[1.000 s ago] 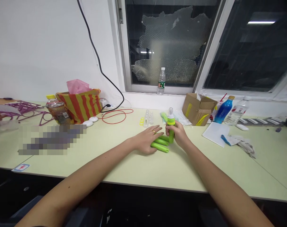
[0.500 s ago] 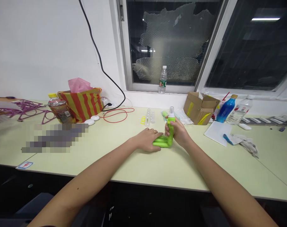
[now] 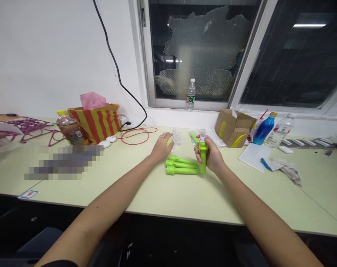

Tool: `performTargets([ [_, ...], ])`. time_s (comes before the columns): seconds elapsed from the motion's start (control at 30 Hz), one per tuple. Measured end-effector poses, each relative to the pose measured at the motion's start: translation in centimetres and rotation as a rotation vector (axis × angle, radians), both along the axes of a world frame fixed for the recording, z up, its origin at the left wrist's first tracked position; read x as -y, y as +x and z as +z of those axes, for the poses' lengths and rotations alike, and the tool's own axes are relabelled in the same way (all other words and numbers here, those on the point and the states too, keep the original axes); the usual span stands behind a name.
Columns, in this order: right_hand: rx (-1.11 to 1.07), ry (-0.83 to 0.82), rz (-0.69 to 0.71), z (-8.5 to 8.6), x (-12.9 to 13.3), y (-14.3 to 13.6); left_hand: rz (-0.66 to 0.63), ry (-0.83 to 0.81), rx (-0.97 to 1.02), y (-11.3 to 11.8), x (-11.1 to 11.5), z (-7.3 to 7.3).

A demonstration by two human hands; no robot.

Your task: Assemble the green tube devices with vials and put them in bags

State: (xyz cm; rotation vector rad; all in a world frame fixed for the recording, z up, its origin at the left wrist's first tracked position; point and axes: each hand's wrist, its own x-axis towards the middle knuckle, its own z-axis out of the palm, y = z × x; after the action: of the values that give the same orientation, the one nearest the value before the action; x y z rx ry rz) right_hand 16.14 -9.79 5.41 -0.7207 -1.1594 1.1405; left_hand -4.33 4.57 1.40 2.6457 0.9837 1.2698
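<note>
My right hand [image 3: 213, 154] is closed around an upright green tube [image 3: 203, 159] topped with a clear cap [image 3: 203, 134]. To its left, three more green tubes [image 3: 182, 171] lie side by side on the pale table, their wide ends to the left. My left hand [image 3: 161, 147] is behind them, with its fingertips at the yellow rings [image 3: 169, 141], beside the small clear plastic pieces [image 3: 179, 138]. The fingers are bent and partly cover the rings, so whether they grip one is unclear.
Behind stand a cardboard box [image 3: 232, 128], a blue bottle [image 3: 265, 129] and a water bottle [image 3: 190, 97] on the sill. A striped bag [image 3: 99, 122], brown drink bottle [image 3: 71, 129] and red cable [image 3: 135, 139] are at the left. A glove [image 3: 289, 171] lies at the right.
My left hand has left the lying green tubes and moved back and left to the yellow rings. The held tube has shifted slightly to the right, still in my right hand.
</note>
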Motion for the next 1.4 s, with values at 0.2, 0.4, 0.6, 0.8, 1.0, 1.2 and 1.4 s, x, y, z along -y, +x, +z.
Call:
performTargets([
  [0.2, -0.058, -0.035, 0.089, 0.5, 0.6, -0.2, -0.067, -0.057, 0.018, 1.0, -1.2, -1.2],
  [0.4, -0.079, -0.045, 0.145, 0.5, 0.8, -0.2, -0.069, -0.137, 0.062, 1.5, -1.8, -1.8],
  [0.6, 0.047, -0.026, 0.130, 0.3, 0.8, -0.2, -0.013, -0.212, 0.216, 1.3, -1.8, -1.5],
  [0.8, 0.501, -0.037, -0.028, 0.0, 0.6, 0.0, -0.105, -0.475, 0.682, 0.5, 0.9, 1.7],
  [1.0, 1.062, 0.117, -0.325, -0.2, 0.7, -0.3, -0.266, -0.471, 0.891, 1.2, 5.4, 4.0],
  [1.2, 1.119, 0.103, -0.354, -0.5, 0.8, -0.8, -0.441, -0.542, 0.825, 2.3, 6.9, 2.9],
  [1.4, 1.031, 0.080, -0.401, -1.3, 0.4, -0.9, -0.464, -0.617, 0.738, 2.5, 7.5, 2.3],
])
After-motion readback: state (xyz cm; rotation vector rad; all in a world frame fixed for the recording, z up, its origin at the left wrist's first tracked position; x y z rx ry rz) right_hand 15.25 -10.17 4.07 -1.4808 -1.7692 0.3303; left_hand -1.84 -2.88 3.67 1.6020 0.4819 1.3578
